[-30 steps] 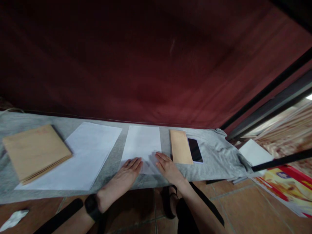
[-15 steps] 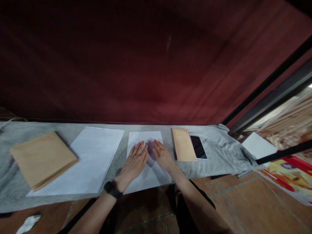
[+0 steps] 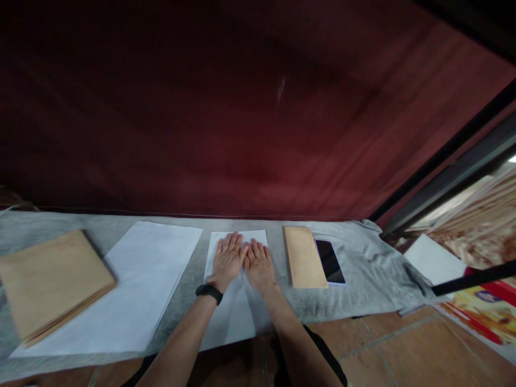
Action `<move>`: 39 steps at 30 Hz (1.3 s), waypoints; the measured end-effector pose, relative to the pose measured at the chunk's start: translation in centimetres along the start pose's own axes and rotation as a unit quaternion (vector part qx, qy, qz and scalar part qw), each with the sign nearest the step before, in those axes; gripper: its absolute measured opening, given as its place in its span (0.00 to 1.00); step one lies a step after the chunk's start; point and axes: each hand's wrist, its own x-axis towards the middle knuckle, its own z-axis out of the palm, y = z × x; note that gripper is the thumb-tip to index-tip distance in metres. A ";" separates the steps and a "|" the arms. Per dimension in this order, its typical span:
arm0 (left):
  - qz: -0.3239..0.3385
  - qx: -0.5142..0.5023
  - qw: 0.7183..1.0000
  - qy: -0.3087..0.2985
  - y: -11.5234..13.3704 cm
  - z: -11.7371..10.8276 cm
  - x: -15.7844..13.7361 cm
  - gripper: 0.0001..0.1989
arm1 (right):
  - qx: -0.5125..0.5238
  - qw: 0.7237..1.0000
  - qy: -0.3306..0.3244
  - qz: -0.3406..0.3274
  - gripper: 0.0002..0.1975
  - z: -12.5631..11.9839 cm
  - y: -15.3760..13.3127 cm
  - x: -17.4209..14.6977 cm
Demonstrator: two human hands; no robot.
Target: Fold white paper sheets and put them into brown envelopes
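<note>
A white sheet of paper (image 3: 230, 322) lies in front of me on a grey cloth. My left hand (image 3: 228, 259) rests flat on its upper part, fingers stretched out, with a black band on the wrist. Beside it my right hand (image 3: 258, 266) also lies flat on the sheet, fingers extended. The thumbs and index fingers of both hands are close together, about touching. Neither hand grips anything. The part of the sheet beneath the palms is hidden.
On the left, a stack of brown envelopes (image 3: 56, 285) overlaps a pile of white paper (image 3: 141, 290). To the right lie a narrow brown envelope (image 3: 304, 258) and a phone (image 3: 330, 262). A red curtain (image 3: 242, 134) hangs behind the grey cloth (image 3: 366, 269). A colourful box (image 3: 484, 312) is far right.
My hands have come closer together on the sheet, the left pushing forward and the right shifting inward. The whole view has tipped slightly, so the things appear lower.
</note>
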 end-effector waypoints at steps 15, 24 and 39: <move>-0.035 -0.009 0.998 -0.055 -6.1 -4.8 -4.2 0.28 | -0.001 0.999 0.034 0.022 0.24 -1.4 4.3 -2.7; 0.154 -0.161 0.927 -0.300 -9.2 -9.3 -11.2 0.45 | 0.135 0.979 -0.112 -0.101 0.31 -5.6 7.0 -6.4; 0.204 -0.191 0.918 -0.283 -9.5 -8.1 -12.7 0.38 | 0.235 0.881 -0.403 -0.077 0.44 -11.3 8.3 -8.1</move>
